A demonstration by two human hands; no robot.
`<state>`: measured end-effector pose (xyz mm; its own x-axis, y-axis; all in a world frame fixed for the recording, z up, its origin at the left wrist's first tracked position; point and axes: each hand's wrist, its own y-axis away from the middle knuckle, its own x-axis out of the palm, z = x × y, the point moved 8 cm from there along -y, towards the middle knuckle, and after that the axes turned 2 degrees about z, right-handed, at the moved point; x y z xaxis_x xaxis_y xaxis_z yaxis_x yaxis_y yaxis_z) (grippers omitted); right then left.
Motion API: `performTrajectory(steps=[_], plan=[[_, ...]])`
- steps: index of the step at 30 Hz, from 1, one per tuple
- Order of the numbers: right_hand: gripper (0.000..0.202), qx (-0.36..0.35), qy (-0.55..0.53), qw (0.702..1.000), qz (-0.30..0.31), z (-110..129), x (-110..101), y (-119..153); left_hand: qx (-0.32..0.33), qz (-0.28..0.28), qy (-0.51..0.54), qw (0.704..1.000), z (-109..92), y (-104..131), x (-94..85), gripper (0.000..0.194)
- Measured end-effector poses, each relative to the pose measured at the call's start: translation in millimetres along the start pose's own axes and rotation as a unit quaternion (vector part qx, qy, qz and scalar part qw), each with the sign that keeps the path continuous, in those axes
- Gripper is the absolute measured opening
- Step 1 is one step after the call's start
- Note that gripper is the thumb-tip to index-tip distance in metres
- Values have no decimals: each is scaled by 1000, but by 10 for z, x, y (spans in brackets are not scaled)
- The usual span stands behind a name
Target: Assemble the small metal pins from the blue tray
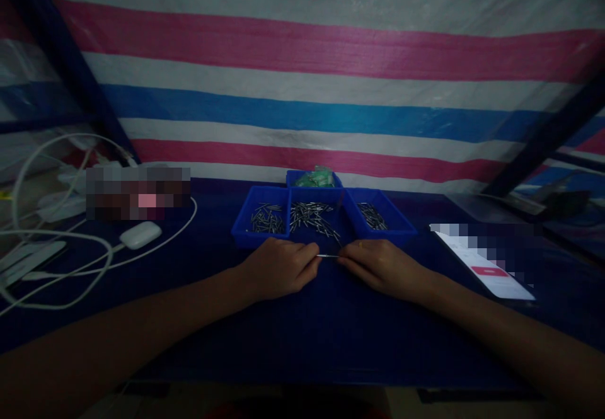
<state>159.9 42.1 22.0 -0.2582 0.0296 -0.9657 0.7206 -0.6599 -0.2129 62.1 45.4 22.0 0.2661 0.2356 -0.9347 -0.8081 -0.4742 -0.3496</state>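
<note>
Between my two hands runs a thin metal rod [328,256], level and just in front of the bins. My left hand [285,266] pinches its left end, my right hand [378,266] its right end; the fingertips hide both ends. Behind my left hand stands a blue bin [240,222] with small metal pins [268,220] in it. A pile of longer dark metal pins [309,214] lies in the middle, between the bins. The right blue bin [401,220] holds similar metal pins [372,216].
At the back, a smaller blue bin [289,178] holds green plastic packets [316,178]. White cables [111,258] and a white earbud case [140,235] lie on the left. A lit phone [491,271] lies on the right of the blue table [302,343]. A striped sheet [302,47] hangs behind.
</note>
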Motion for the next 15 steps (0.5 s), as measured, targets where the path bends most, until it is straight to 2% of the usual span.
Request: performTrajectory(steps=[15], plan=[[29,5,26,1000,6,-14,7,5,1,1,9,1000,-5,-2,-15,21]])
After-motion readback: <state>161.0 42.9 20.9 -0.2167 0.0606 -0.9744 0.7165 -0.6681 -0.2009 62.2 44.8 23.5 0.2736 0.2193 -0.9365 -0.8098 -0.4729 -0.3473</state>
